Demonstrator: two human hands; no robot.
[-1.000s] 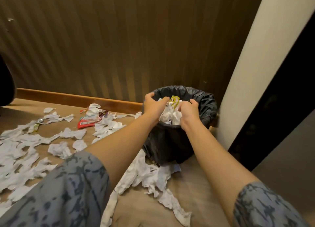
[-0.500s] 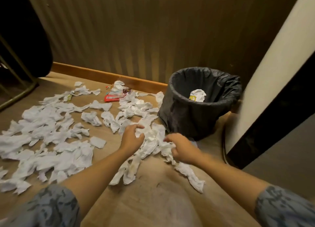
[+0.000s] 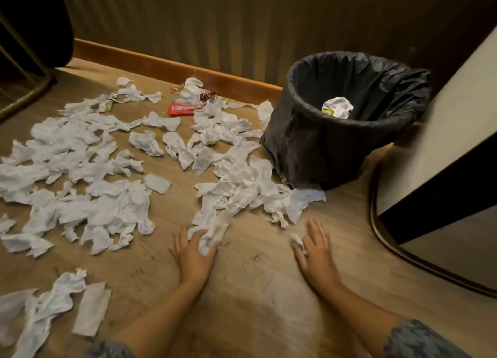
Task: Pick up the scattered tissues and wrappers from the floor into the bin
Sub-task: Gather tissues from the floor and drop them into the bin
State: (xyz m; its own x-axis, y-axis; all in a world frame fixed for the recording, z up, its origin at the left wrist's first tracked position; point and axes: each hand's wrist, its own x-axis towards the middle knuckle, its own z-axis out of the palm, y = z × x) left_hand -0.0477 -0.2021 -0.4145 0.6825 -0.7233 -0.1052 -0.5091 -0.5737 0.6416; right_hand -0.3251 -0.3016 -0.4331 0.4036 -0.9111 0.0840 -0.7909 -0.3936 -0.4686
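White crumpled tissues (image 3: 80,169) lie scattered over the wooden floor, with a long heap of tissues (image 3: 242,185) running up to the black-lined bin (image 3: 309,147) at the right. A balled tissue with a yellow wrapper (image 3: 338,107) sits inside the bin. A red wrapper (image 3: 181,109) and a small green wrapper (image 3: 109,104) lie near the skirting board. My left hand (image 3: 192,252) is low on the floor, thumb and fingers pinching the near end of the tissue heap. My right hand (image 3: 316,250) lies flat with fingers extended; a small tissue scrap (image 3: 298,240) touches its thumb side.
More tissues (image 3: 53,304) lie at the near left. A dark chair with a metal frame (image 3: 27,96) stands at the far left. A pale cabinet (image 3: 443,169) with a dark curved base rail (image 3: 376,223) stands close to the right of the bin. The ribbed wall runs behind.
Both hands left the bin after dropping a wad, came down to the floor, and slid back toward me along the tissue heap. The view tilted down and left.
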